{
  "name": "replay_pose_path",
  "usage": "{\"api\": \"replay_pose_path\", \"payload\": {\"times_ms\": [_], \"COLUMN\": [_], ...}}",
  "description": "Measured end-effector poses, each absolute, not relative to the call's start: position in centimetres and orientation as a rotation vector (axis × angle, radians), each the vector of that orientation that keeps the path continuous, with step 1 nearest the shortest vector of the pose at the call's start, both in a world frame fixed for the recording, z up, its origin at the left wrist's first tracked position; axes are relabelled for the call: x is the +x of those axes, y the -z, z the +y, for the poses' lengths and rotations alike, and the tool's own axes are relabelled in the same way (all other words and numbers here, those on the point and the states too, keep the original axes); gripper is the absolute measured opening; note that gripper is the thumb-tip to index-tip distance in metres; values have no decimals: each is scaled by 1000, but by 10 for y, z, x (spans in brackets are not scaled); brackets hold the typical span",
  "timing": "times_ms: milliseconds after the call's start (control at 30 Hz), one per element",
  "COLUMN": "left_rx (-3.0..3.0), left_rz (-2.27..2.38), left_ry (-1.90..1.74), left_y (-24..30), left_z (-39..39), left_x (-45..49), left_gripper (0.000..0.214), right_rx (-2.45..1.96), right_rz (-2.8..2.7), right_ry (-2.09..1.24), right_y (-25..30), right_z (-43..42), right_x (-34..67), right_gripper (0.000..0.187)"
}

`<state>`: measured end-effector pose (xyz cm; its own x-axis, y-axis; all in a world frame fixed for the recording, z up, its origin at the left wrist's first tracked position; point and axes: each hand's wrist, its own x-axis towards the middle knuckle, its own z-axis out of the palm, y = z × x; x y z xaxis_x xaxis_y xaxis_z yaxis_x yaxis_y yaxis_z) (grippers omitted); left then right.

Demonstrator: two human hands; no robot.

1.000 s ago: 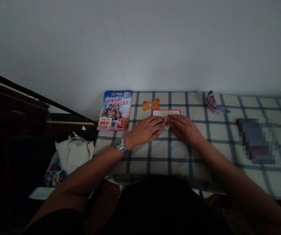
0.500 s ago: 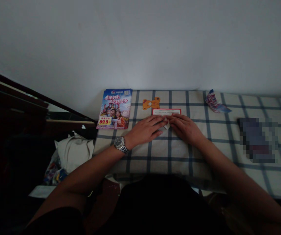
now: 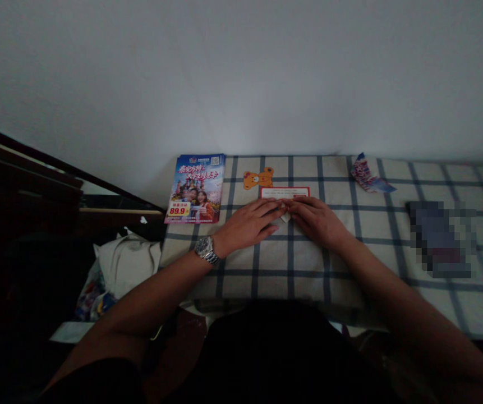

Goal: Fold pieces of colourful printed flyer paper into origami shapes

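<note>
A white sheet of paper with a red border (image 3: pixel 285 192) lies on the checked cloth, its near part covered by my fingers. A small pale corner of it (image 3: pixel 285 217) pokes out between my two hands. My left hand (image 3: pixel 253 221), with a metal watch (image 3: pixel 206 248) on its wrist, rests flat across the paper's left side, fingers stretched and thumb apart. From the right, my right hand (image 3: pixel 314 220) has bent fingers pressed together on the paper, tips meeting those of the left. What lies beneath the fingertips is hidden.
A stack of colourful flyers (image 3: pixel 194 188) lies left on the checked cloth (image 3: pixel 308 280). Behind the paper is a bear figure (image 3: pixel 258 178). A creased flyer piece (image 3: pixel 369 177) and a blurred dark object (image 3: pixel 438 238) are to the right. A white bag (image 3: pixel 129 261) sits lower left.
Hardly anything differs. The view has shifted slightly, and both hands stay at the same place on the paper.
</note>
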<state>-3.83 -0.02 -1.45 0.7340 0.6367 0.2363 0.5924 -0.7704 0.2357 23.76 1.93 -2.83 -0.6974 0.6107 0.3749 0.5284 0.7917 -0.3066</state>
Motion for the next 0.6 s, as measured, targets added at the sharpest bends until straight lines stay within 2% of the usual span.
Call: {"api": "replay_pose_path", "payload": {"times_ms": [600], "left_rx": [2818], "left_rz": [976], "left_ry": [-402], "left_y": [15], "left_z": [-7], "left_x": [-49], "left_gripper": [51], "right_rx": [-880], "right_rz": [-2500], "right_ry": [-265], "right_y": [25], "right_z": [19], "right_x": [235], "right_gripper": [33]}}
